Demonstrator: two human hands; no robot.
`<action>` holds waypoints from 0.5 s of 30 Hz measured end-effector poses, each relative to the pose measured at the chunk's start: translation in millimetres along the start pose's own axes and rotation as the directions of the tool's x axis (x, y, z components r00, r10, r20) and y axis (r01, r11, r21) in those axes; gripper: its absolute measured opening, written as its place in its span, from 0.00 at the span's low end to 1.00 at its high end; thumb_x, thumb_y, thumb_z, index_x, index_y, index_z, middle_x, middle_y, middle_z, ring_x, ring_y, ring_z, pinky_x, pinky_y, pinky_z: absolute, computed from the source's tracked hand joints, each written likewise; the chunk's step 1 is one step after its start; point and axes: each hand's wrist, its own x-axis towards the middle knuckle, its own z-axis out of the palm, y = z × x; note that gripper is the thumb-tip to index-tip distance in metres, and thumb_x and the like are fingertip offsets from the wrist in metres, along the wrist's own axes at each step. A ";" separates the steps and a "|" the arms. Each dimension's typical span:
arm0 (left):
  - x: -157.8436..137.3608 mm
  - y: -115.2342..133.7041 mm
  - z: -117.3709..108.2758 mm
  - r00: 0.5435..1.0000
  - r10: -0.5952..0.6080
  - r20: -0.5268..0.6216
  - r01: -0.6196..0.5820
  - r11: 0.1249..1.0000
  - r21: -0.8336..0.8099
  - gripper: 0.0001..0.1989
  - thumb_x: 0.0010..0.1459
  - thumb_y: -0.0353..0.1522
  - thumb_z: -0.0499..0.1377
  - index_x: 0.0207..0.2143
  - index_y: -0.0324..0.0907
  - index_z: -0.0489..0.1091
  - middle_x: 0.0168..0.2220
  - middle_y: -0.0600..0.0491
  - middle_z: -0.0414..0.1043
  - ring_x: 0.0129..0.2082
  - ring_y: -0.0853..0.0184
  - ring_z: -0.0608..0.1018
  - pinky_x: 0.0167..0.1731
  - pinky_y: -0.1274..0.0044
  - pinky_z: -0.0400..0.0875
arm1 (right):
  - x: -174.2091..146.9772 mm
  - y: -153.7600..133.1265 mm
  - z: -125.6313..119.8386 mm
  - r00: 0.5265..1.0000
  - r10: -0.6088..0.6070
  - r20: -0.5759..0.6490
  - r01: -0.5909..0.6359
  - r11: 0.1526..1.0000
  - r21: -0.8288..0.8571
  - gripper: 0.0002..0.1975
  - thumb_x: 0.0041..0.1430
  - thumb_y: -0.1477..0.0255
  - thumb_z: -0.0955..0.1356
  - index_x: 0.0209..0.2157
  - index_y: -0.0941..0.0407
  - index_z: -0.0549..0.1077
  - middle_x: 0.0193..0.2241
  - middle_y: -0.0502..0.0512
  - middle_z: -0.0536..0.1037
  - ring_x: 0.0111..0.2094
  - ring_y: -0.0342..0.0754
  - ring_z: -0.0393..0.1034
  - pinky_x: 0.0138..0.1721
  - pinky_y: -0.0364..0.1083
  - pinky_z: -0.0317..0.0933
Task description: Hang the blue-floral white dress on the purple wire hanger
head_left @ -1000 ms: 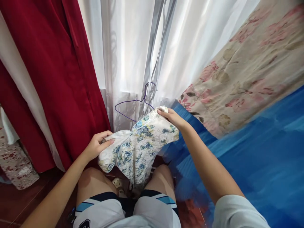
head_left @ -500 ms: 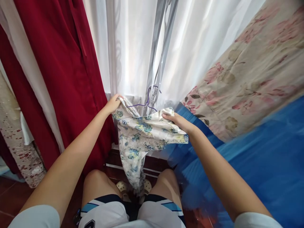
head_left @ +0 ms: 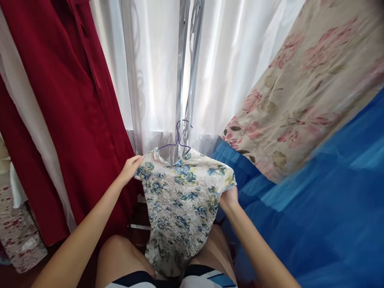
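White sheer curtains [head_left: 156, 72] hang across the back, bright with daylight coming through from behind, and a grey strip [head_left: 181, 68] runs down between them. To the left hangs a dark red cloth [head_left: 72, 104] with a white one [head_left: 24, 104] beside it, and a pale cloth with small red flowers [head_left: 18, 236] shows at the lower left edge. On the right, a beige cloth with pink flowers [head_left: 306, 88] slants down over a blue fabric [head_left: 324, 216] that fills the lower right corner, and a patch of dark brown floor [head_left: 135, 220] shows low in the middle.
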 end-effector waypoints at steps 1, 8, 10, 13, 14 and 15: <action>-9.3 -2.8 -0.7 0.999 0.007 -0.032 -0.008 1.000 -0.027 0.23 0.52 0.51 0.61 0.33 0.38 0.73 0.28 0.53 0.73 0.30 0.64 0.73 0.30 0.77 0.68 | -7.0 -3.0 -6.2 0.997 -0.058 -0.060 0.059 0.998 0.018 0.27 0.56 0.43 0.63 0.35 0.52 0.77 0.33 0.56 0.82 0.39 0.57 0.78 0.41 0.56 0.73; -35.7 3.2 6.2 0.946 0.065 -0.316 -0.135 0.969 -0.207 0.16 0.58 0.44 0.60 0.39 0.41 0.72 0.32 0.54 0.73 0.30 0.67 0.74 0.31 0.78 0.68 | 6.2 -63.1 16.9 0.873 -0.428 -0.232 0.389 0.900 -0.198 0.18 0.56 0.55 0.70 0.36 0.57 0.76 0.29 0.51 0.79 0.33 0.51 0.75 0.38 0.49 0.71; -35.8 6.4 5.0 0.947 0.120 -0.299 -0.162 0.980 -0.119 0.15 0.59 0.43 0.59 0.40 0.41 0.73 0.34 0.53 0.73 0.32 0.66 0.74 0.33 0.77 0.68 | 20.3 -82.3 36.3 0.881 -0.431 -0.194 0.397 0.898 -0.189 0.17 0.58 0.56 0.69 0.35 0.57 0.76 0.28 0.51 0.78 0.32 0.50 0.75 0.38 0.49 0.70; -40.3 4.4 3.9 0.970 0.132 -0.203 -0.114 0.989 0.097 0.13 0.58 0.38 0.61 0.43 0.41 0.73 0.40 0.51 0.74 0.40 0.63 0.75 0.42 0.74 0.69 | 6.6 -95.2 70.4 0.845 -0.531 -0.064 0.482 0.808 -0.339 0.16 0.62 0.57 0.67 0.34 0.56 0.76 0.28 0.50 0.77 0.33 0.49 0.73 0.38 0.47 0.69; -44.1 2.4 4.7 0.978 0.105 -0.180 -0.081 0.987 0.137 0.13 0.58 0.37 0.62 0.43 0.41 0.72 0.42 0.50 0.74 0.42 0.61 0.75 0.44 0.72 0.70 | -10.6 -94.3 82.2 0.815 -0.579 0.037 0.540 0.734 -0.412 0.15 0.64 0.59 0.66 0.33 0.55 0.77 0.29 0.50 0.77 0.33 0.48 0.73 0.39 0.46 0.68; -49.0 0.5 6.0 0.985 0.068 -0.161 -0.043 0.987 0.155 0.13 0.58 0.36 0.62 0.44 0.40 0.72 0.43 0.49 0.74 0.44 0.61 0.75 0.46 0.70 0.70 | -32.8 -91.3 93.3 0.781 -0.596 0.184 0.605 0.650 -0.460 0.15 0.65 0.60 0.65 0.33 0.54 0.77 0.28 0.50 0.77 0.32 0.47 0.72 0.38 0.45 0.68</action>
